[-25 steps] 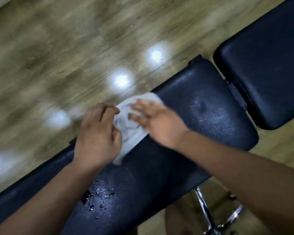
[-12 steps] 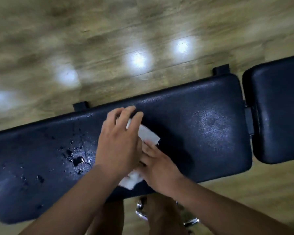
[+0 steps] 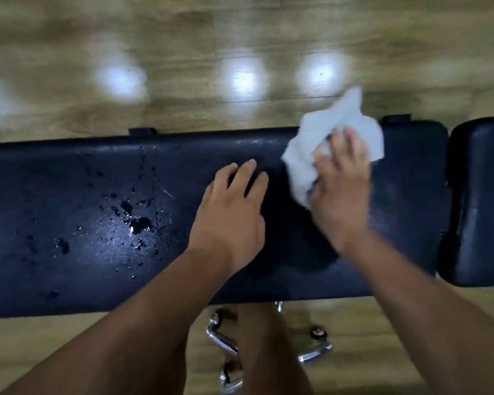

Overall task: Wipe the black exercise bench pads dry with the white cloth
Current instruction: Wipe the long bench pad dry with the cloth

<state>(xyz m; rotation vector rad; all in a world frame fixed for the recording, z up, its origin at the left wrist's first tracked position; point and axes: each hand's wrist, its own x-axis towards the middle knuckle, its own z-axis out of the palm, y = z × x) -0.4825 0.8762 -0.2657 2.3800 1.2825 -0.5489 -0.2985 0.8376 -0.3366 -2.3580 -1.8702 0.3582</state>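
The long black bench pad [image 3: 69, 178] runs across the view, with a second black pad [image 3: 485, 195] butting against its right end. Water drops and a small puddle [image 3: 136, 222] lie on the long pad's left half. My right hand [image 3: 340, 192] holds the bunched white cloth [image 3: 311, 143] on the pad's right part, near the far edge; one corner of the cloth sticks up past that edge. My left hand [image 3: 234, 209] lies flat on the pad's middle, fingers straight and holding nothing, a little left of the cloth.
Wooden floor [image 3: 183, 52] with bright light reflections lies beyond the bench. Below the near edge are the chrome frame legs with small wheels [image 3: 228, 344] and my leg [image 3: 268, 352]. Two black brackets [image 3: 142, 131] stick out at the pad's far edge.
My left hand has come off the cloth and now lies on the bare pad. My right hand has carried the cloth to the right and toward the far edge.
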